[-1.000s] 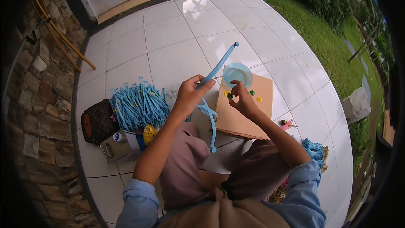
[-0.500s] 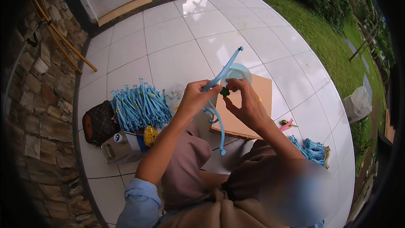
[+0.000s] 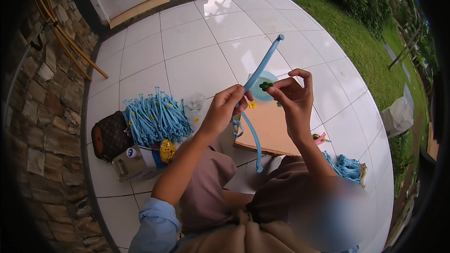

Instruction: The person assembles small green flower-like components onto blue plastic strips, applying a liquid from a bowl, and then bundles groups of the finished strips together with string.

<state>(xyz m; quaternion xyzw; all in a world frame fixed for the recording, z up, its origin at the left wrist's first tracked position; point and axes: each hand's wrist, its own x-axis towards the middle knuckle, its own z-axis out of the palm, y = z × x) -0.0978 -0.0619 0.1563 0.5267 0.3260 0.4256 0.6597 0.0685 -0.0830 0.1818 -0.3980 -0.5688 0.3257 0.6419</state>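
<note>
Pinched in my left hand (image 3: 224, 111) is a long light-blue strap (image 3: 265, 63) with knobbed ends. One end slants up and away, and the other hangs down toward my knees. My right hand (image 3: 296, 100) grips a small green flower-shaped piece (image 3: 266, 85) between thumb and fingertips, just right of the strap and apart from it. Below the hands lies a brown cardboard box (image 3: 267, 133), with a small yellow flower piece (image 3: 252, 105) and a light-blue bowl (image 3: 268, 78) at its far side. A second green piece (image 3: 279, 104) shows beside my right hand.
To the left is a heap of blue straps (image 3: 157, 117), beside a brown bag (image 3: 107, 136), a metal can (image 3: 133, 163) and a bag of yellow pieces (image 3: 167, 151). More blue straps (image 3: 349, 166) lie at right, near a pink strap (image 3: 320, 138). White tiles (image 3: 187, 47) surround everything.
My right hand has drawn away to the right and up with the green flower piece. The strap in my left hand has shifted right and upward.
</note>
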